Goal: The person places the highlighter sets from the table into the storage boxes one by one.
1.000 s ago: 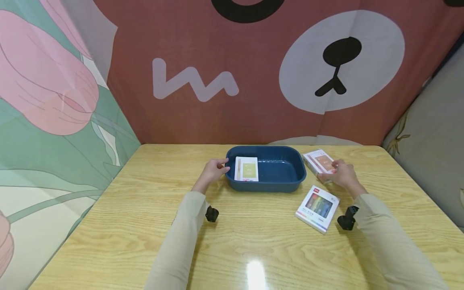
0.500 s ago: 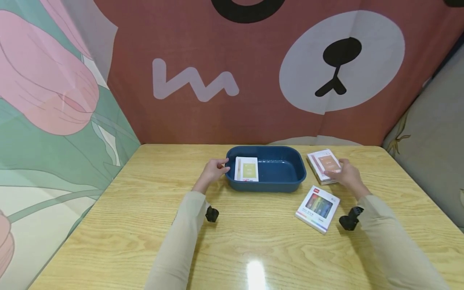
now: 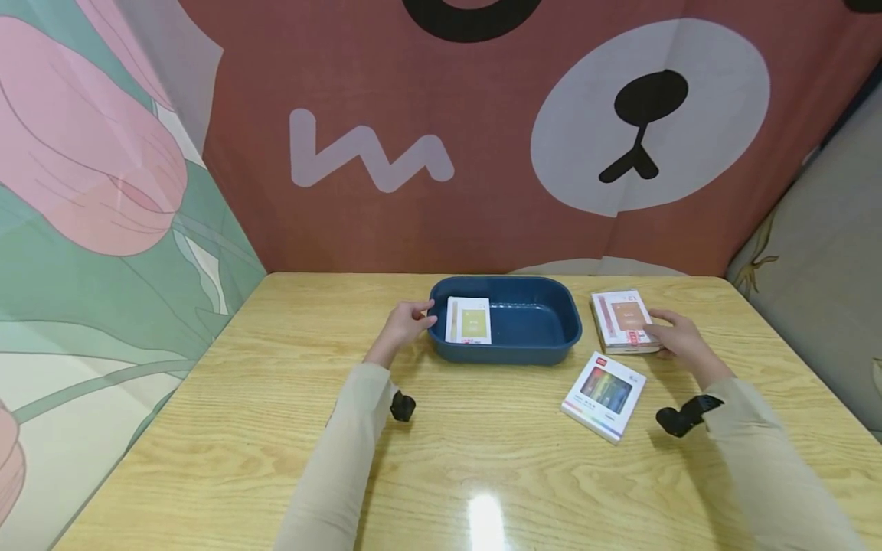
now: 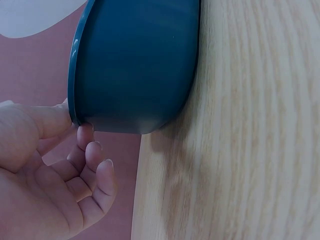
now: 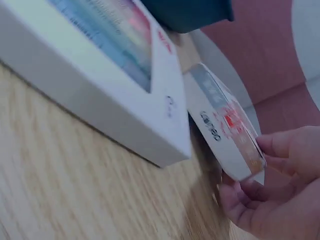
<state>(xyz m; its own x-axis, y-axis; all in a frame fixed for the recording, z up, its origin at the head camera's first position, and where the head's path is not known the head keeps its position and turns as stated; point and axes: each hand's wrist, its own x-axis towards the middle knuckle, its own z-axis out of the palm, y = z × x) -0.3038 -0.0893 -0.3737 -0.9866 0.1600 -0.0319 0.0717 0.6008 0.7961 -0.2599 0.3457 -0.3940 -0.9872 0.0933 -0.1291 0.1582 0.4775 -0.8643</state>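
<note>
On the table, a dark blue plastic bin [image 3: 506, 355] has its left end rim pinched between the thumb and fingers of my left hand [image 3: 403, 325]; the left wrist view shows the remaining fingers loosely curled below the rim [image 4: 73, 95]. My right hand [image 3: 685, 344] grips the right edge of a small white box with an orange label [image 3: 625, 317], thumb above and fingers below. That box [image 5: 225, 127] is to the right of the bin, apart from it. Inside the bin's left part lies a similar white box with a yellow-green label [image 3: 474, 321].
A white box with a window showing rainbow-coloured sticks [image 3: 605, 394] lies in front of the bin's right corner, near my right wrist. The wooden table [image 3: 276, 428] ends at a brown wall cloth [image 3: 372, 237] behind the bin. Black wrist cameras [image 3: 403, 406] hang at both wrists.
My right hand has moved to the right with the orange-labelled box, which has turned straighter and stands farther from the bin. The left hand, bin and windowed box stay put.
</note>
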